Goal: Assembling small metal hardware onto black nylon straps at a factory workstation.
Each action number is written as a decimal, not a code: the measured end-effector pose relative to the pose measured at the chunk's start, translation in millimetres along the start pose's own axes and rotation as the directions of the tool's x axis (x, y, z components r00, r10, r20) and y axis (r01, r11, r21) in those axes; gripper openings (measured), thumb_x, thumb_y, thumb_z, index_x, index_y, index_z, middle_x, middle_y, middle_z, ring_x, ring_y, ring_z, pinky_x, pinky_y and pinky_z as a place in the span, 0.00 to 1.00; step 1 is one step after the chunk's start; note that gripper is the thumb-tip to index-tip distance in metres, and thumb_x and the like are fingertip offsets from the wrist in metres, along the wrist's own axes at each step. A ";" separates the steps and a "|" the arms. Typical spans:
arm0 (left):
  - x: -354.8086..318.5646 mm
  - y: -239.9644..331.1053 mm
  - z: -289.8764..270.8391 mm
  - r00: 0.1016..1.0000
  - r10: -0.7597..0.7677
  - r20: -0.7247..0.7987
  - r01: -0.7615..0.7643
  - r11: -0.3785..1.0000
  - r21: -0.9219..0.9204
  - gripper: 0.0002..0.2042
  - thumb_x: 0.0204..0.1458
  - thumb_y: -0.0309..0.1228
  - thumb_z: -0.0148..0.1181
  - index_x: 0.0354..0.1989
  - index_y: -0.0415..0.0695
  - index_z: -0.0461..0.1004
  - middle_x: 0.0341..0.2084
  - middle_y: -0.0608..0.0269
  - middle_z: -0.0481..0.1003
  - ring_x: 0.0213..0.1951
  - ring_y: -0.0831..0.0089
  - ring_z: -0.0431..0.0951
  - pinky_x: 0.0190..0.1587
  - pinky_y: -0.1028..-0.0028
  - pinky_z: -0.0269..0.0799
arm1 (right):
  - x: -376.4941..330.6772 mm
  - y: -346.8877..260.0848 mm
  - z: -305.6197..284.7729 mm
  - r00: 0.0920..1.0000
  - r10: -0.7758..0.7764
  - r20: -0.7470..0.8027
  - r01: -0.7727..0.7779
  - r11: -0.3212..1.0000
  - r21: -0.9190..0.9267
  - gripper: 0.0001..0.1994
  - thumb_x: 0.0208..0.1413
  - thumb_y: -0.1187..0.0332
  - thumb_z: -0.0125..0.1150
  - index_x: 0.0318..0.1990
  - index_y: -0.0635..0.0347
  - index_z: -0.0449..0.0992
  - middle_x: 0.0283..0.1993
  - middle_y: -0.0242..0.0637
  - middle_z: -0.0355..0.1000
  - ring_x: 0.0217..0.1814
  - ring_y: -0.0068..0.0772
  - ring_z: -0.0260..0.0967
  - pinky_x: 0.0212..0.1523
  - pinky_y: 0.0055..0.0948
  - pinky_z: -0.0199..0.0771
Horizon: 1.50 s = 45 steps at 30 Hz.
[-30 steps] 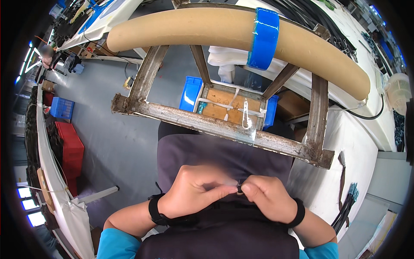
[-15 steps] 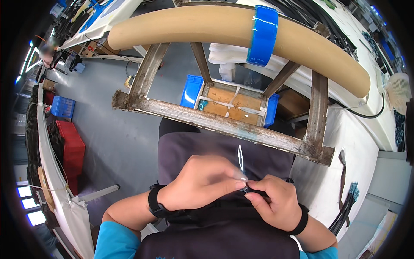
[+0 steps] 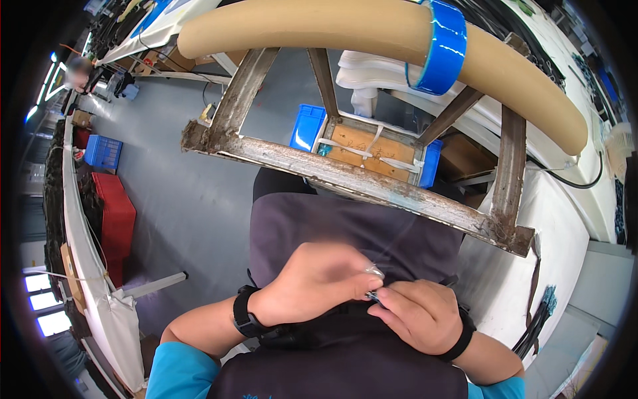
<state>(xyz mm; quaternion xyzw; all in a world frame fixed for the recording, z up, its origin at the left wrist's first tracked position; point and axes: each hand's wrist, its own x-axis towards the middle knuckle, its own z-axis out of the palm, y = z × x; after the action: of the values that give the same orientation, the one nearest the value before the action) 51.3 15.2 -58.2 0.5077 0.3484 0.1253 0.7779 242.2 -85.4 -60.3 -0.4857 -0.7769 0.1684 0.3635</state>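
Note:
Low in front of my dark apron (image 3: 359,219), my two hands meet with the fingertips almost touching. My left hand (image 3: 319,276) is pinched, thumb against fingers, and a small clear strip (image 3: 375,271) pokes out at its fingertips. My right hand (image 3: 422,316) is curled closed around a small dark piece (image 3: 373,296) with a shiny tip, mostly hidden by the fingers. Its kind cannot be made out. Beyond the hands, a long curved tan form (image 3: 306,30) rests on a worn metal frame (image 3: 359,179). A wide glossy blue band (image 3: 446,50) wraps around the form.
Inside the frame's base lies a brown board (image 3: 372,149) with white straps, between blue bins (image 3: 308,126). At right stands a white-covered table (image 3: 558,266) with a bundle of dark strands (image 3: 535,319). Red crates (image 3: 114,213) and a blue crate (image 3: 103,153) sit at left.
The long clear strip standing up from my left fingertips now shows only as a short bit. My right fingers have curled further over the dark piece. The view has shifted, moving the frame rightward and up.

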 end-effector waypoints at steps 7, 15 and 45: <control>11.1 8.2 0.7 0.998 0.008 0.060 -0.012 0.998 0.055 0.04 0.54 0.20 0.56 0.36 0.34 0.75 0.33 0.56 0.78 0.38 0.75 0.78 0.43 0.76 0.75 | -1.3 -4.7 1.9 0.981 0.191 0.011 -0.190 0.966 0.178 0.16 0.42 0.71 0.70 0.39 0.63 0.73 0.28 0.37 0.71 0.22 0.32 0.69 0.20 0.26 0.69; 3.8 6.4 1.0 0.991 0.119 0.059 -0.118 0.993 -0.024 0.05 0.52 0.18 0.58 0.36 0.33 0.75 0.34 0.55 0.78 0.40 0.73 0.78 0.45 0.75 0.75 | 11.2 2.1 -13.8 0.904 0.395 0.166 -0.428 0.818 0.385 0.09 0.48 0.71 0.66 0.34 0.63 0.73 0.25 0.39 0.72 0.21 0.34 0.70 0.20 0.26 0.68; -8.5 -18.5 -5.3 0.982 0.183 -0.050 -0.179 0.981 0.077 0.11 0.47 0.17 0.62 0.41 0.33 0.74 0.34 0.56 0.78 0.39 0.74 0.79 0.43 0.76 0.77 | 22.3 7.1 -7.0 0.722 0.554 0.414 -0.677 0.441 0.589 0.08 0.56 0.68 0.60 0.36 0.64 0.75 0.25 0.33 0.73 0.24 0.19 0.69 0.26 0.22 0.68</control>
<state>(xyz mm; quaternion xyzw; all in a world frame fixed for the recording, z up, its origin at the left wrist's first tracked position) 38.7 5.9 -72.2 0.5613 0.3271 0.1975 0.7342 245.9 -63.1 -50.9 -0.5406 -0.4444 0.6112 0.3697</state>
